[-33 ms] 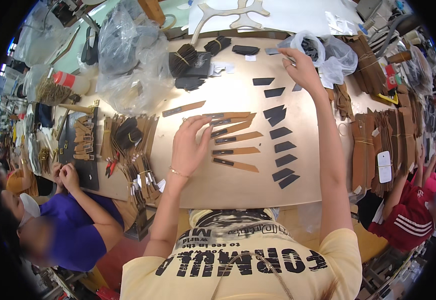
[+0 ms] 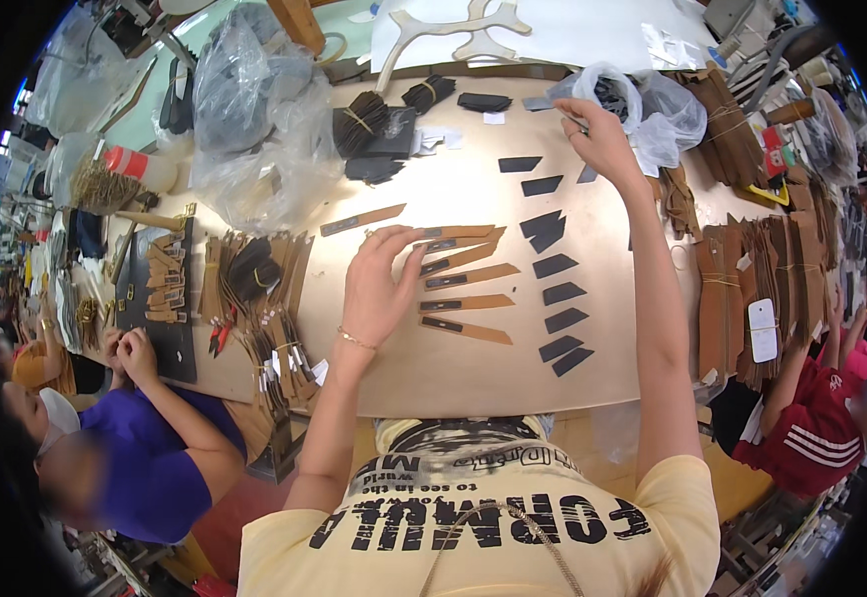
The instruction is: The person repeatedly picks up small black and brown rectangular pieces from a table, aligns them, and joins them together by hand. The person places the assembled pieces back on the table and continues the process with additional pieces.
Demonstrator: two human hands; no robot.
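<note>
My left hand (image 2: 382,284) is at the left ends of several fanned brown leather strips (image 2: 470,303), each with a dark inset near one end. Its fingers are apart, and the fingertips touch or hover just over the uppermost strip. Farther off and to the right, my right hand (image 2: 597,139) is stretched out, fingers apart. Its index fingertip meets the end of a small grey slanted piece (image 2: 537,102). A hint of grey shows between finger and thumb, too small to make out. Between the arms runs a column of black slanted pieces (image 2: 564,293), two overlapping. One more brown strip (image 2: 363,219) lies apart.
Bundled dark pieces (image 2: 362,119) and clear plastic bags (image 2: 254,109) stand at the back. Bundles of brown leather (image 2: 720,298) line the right side. At left are a dark board (image 2: 180,353) with brown pieces, red-handled pliers (image 2: 219,338) and a co-worker's hands (image 2: 135,350).
</note>
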